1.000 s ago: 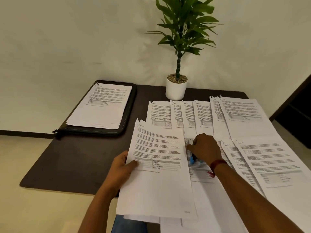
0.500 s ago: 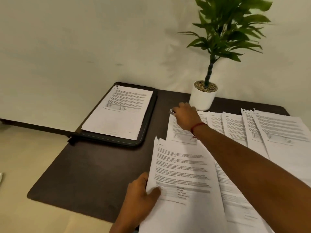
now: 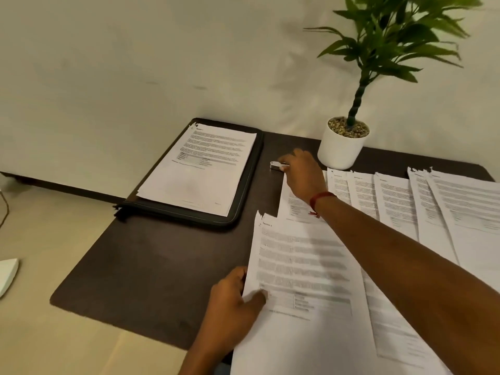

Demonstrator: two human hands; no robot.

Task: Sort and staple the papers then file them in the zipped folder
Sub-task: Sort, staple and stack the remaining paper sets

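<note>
Seemingly crosswise: right hand's (image 3: 303, 175) stapler (image 3: 275, 165), tip toward folder (image 3: 247, 185).

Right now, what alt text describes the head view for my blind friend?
A person's right hand grips a small silver stapler on a dark brown table beside a black zip folder; the left hand holds a white paper stack.

Heading "Section 2" atop the nearest printed sheet (image 3: 303, 266).

Black zip folder (image 3: 244, 196) flat at table's far left, paper stack (image 3: 200, 169) on top. Small silver stapler (image 3: 274, 165) just right of folder. Printed sheets (image 3: 392, 207) fanned, overlapping, at right; near set (image 3: 305, 266) at front edge.
</note>
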